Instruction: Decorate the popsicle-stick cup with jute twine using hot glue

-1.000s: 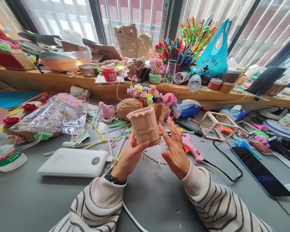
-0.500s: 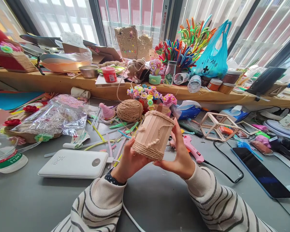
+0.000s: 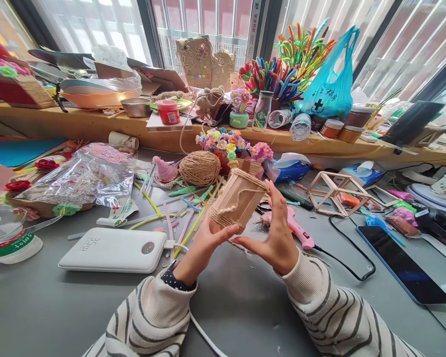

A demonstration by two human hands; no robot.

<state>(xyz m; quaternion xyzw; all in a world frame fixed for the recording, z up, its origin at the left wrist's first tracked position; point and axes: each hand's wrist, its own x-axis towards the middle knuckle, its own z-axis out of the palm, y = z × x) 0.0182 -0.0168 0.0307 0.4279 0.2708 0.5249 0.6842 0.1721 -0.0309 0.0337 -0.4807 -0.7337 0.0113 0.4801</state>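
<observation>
Since a moment ago I have tilted the stick cup [image 3: 238, 201] further and moved it slightly away from me; it sits raised above the table [image 3: 40, 307] between both hands. To turn it well, I judge I should press lightly so the twine bands stay put. My left hand [image 3: 204, 245] curls half closed around its base; my right hand [image 3: 278, 233] cups its side, fingers loosely spread. Just beyond my right hand lies a pink glue gun [image 3: 295, 228]; beyond my left, a twine ball [image 3: 199, 168].
</observation>
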